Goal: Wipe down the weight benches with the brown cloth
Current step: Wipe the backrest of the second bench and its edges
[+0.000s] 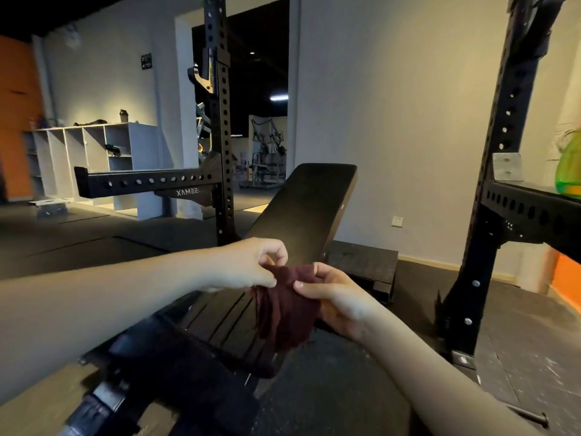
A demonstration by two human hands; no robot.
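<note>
A black weight bench stands in front of me, its backrest (306, 209) tilted up and its ribbed seat (226, 328) lower and nearer. The brown cloth (287, 306) hangs bunched above the seat, off the bench. My left hand (251, 265) pinches the cloth's top edge with thumb and fingers. My right hand (336, 297) grips the cloth from the right, thumb across its front. Part of the seat is hidden behind the cloth and my arms.
Black rack uprights stand at left (220, 127) and right (490, 190), each with a horizontal safety arm, one (144, 184) on the left and one (534, 212) on the right. A dark platform (361, 265) lies behind the bench. White cubby shelves (94, 152) stand at far left. A green object (569, 168) rests on the right arm.
</note>
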